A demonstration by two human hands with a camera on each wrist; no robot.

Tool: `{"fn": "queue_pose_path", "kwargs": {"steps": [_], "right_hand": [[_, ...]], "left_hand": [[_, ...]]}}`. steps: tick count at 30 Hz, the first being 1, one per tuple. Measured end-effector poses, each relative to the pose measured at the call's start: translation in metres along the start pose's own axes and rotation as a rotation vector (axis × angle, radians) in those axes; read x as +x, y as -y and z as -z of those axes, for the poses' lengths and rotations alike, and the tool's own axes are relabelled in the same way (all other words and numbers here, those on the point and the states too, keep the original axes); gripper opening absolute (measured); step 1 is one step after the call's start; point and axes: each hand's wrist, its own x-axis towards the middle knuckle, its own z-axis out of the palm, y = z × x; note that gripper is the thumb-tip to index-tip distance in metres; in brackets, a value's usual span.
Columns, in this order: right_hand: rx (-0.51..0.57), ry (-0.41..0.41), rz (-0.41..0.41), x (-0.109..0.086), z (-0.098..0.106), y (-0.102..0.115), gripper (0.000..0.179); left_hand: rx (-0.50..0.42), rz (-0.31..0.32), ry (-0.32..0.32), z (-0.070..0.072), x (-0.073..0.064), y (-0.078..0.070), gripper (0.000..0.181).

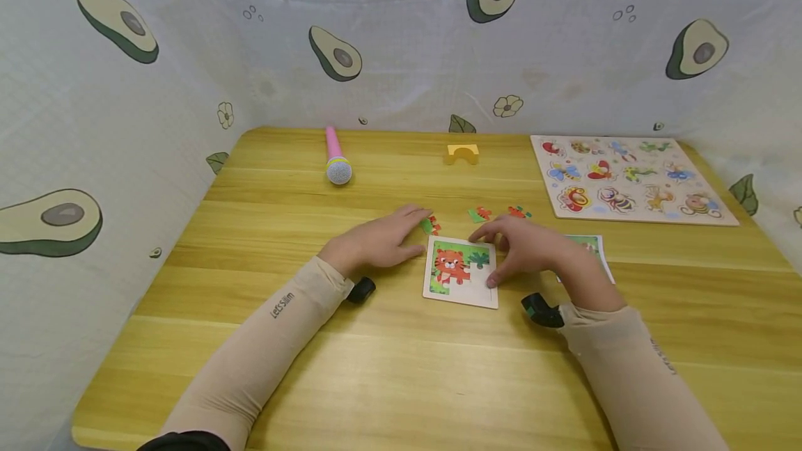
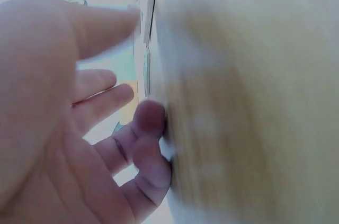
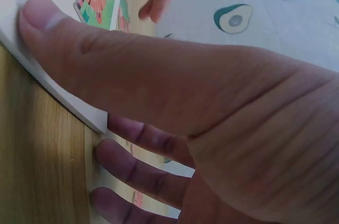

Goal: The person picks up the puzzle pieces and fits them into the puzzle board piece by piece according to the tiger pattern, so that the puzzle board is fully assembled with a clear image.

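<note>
A small jigsaw board [image 1: 460, 301] with an orange tiger on green lies flat between the hands, its lower right part showing bare white. My right hand [image 1: 532, 246] grips its right side, thumb on the top face and index finger at the far corner. Off the board's upper left, my left hand [image 1: 385, 235] rests low over the table with loosely bent fingers. Its fingertips are right at a red and green puzzle piece [image 1: 432, 225]. Beyond the board lie two more loose pieces, a red-green one [image 1: 480, 214] and a red one [image 1: 517, 211] near my right fingers.
Partly under the right forearm lies a green picture card [image 1: 592, 243]. A wooden insect puzzle board [image 1: 633, 179] sits at the back right. Toward the back are a yellow arch block [image 1: 462, 153] and a pink toy microphone [image 1: 337, 159]. An avocado-print cloth [image 1: 401, 40] hangs behind the table.
</note>
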Motion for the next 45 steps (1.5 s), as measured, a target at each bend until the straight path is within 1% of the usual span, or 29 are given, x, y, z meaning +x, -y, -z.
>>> {"fn": "queue_pose_path", "kwargs": {"steps": [2,4,7,10,13,18,22,29,32,33,34,35,36,38,40,41,42,43,45], "right_hand": [[-0.006,-0.001,0.005,0.001,0.000,0.000,0.071],[-0.010,-0.003,0.007,0.001,-0.001,0.000,0.070],[-0.014,-0.003,0.003,0.001,-0.001,0.000,0.070],[-0.014,-0.004,0.007,0.000,-0.001,0.000,0.069],[-0.014,-0.007,0.010,0.000,-0.002,0.001,0.069],[-0.020,-0.008,0.007,0.001,-0.001,0.001,0.071],[-0.013,-0.011,0.000,0.002,-0.002,0.000,0.071],[-0.008,-0.011,-0.005,0.001,-0.004,0.001,0.071],[-0.004,-0.013,-0.007,0.001,-0.005,0.001,0.071],[-0.004,-0.013,-0.007,0.001,-0.005,0.001,0.071],[-0.002,-0.014,-0.005,0.001,-0.005,0.000,0.071],[-0.001,-0.015,-0.005,0.001,-0.004,0.000,0.071],[0.000,-0.015,-0.003,0.001,-0.004,0.000,0.071],[-0.001,-0.016,0.000,0.001,-0.004,-0.001,0.072],[-0.001,-0.014,0.001,0.001,-0.004,-0.002,0.072],[-0.001,-0.014,0.002,0.001,-0.004,-0.002,0.072],[0.000,-0.014,0.005,0.001,-0.004,-0.002,0.072],[0.001,-0.014,0.009,0.001,-0.004,-0.003,0.073],[0.003,-0.014,0.016,0.001,-0.004,-0.003,0.073]], "left_hand": [[0.025,0.009,-0.003,0.000,0.001,0.001,0.064],[0.047,0.026,-0.003,0.001,0.002,0.001,0.060],[0.086,0.059,-0.013,0.002,0.003,0.001,0.058],[0.105,0.098,-0.028,0.002,0.003,0.001,0.059],[0.093,0.119,-0.058,0.001,0.003,0.004,0.057],[0.031,0.145,-0.115,0.001,0.005,0.007,0.046],[0.007,0.175,-0.138,0.003,0.005,0.007,0.039],[0.033,0.253,-0.180,0.006,0.003,0.007,0.033],[0.036,0.262,-0.228,0.008,0.002,0.007,0.028],[0.035,0.252,-0.247,0.008,0.001,0.006,0.027],[0.033,0.226,-0.261,0.009,0.001,0.005,0.026],[0.036,0.182,-0.271,0.010,0.001,0.004,0.025],[0.036,0.123,-0.273,0.011,0.001,0.002,0.024],[0.035,-0.016,-0.240,0.012,0.001,-0.004,0.025],[0.033,-0.147,-0.175,0.011,0.001,-0.012,0.026],[0.039,-0.198,-0.142,0.010,0.001,-0.017,0.026],[0.038,-0.229,-0.108,0.009,0.001,-0.021,0.027],[0.042,-0.242,-0.078,0.008,0.001,-0.026,0.028],[0.066,-0.245,-0.034,0.005,0.001,-0.034,0.028]]}}
